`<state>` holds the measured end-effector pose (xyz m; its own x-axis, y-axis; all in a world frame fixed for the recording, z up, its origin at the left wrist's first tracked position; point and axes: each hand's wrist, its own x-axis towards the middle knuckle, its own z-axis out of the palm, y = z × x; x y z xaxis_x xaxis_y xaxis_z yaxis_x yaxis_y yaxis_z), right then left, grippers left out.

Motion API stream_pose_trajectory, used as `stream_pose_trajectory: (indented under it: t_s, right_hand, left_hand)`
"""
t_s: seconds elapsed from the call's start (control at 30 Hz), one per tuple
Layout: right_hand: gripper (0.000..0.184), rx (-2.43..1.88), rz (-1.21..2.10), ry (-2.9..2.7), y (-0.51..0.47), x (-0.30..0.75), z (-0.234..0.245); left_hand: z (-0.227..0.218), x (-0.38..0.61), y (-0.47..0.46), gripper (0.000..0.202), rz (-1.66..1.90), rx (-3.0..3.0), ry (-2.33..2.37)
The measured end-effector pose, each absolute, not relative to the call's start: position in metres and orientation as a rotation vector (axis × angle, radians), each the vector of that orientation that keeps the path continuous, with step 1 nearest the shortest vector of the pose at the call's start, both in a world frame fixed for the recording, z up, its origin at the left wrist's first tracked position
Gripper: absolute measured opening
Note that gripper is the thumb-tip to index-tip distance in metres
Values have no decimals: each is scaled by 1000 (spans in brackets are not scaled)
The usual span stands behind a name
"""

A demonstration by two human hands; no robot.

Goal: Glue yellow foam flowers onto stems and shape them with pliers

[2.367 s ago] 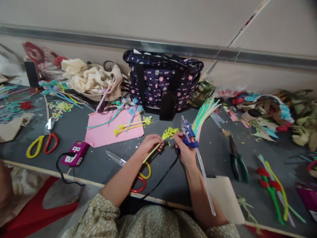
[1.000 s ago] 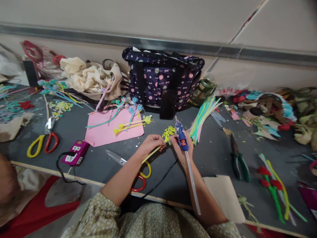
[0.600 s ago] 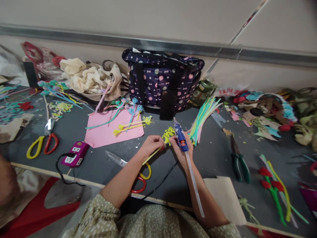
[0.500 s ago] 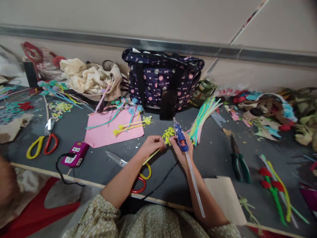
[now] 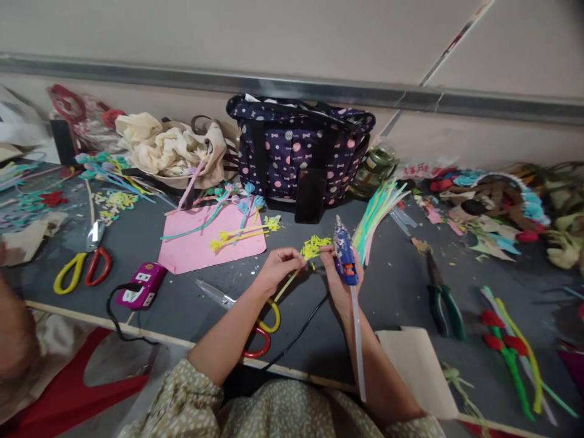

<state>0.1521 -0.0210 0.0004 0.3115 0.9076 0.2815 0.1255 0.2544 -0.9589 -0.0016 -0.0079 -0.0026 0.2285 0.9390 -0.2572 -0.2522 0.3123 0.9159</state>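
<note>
Between the closed fingers of my left hand is a thin yellow pipe cleaner, slanting down toward me. My right hand is wrapped round a blue glue gun, its nozzle pointing away and a long clear glue stick sticking out of its back. A small pile of cut yellow pieces lies on the table just beyond my fingertips. Under my left forearm rest scissors with one yellow and one red handle. A pink sheet bearing pipe-cleaner flowers lies to the left.
A dark patterned bag with a phone leaning on it stands behind. Pipe cleaners and pliers lie to the right. A purple power strip, more scissors and another person's arm are at left.
My right hand has moved slightly right with the glue gun, its nozzle now pointing more steeply away and farther from my left hand. My left hand has hardly moved.
</note>
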Motion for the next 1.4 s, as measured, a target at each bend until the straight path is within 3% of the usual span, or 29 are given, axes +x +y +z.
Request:
stream_pose_trajectory:
  t_s: [0.33,0.97,1.4]
  right_hand:
    - [16,-1275,816,-1026,-24,155,3]
    - [23,-1251,809,-1047,-23,153,-1]
    - [22,-1145,901,-1112,-27,152,-1]
  left_hand:
    - [3,-2,-10,17,1259,1014,1053]
    - [4,-2,-11,19,1468,1170,1062]
    - [3,-2,-6,25,1402,655,948]
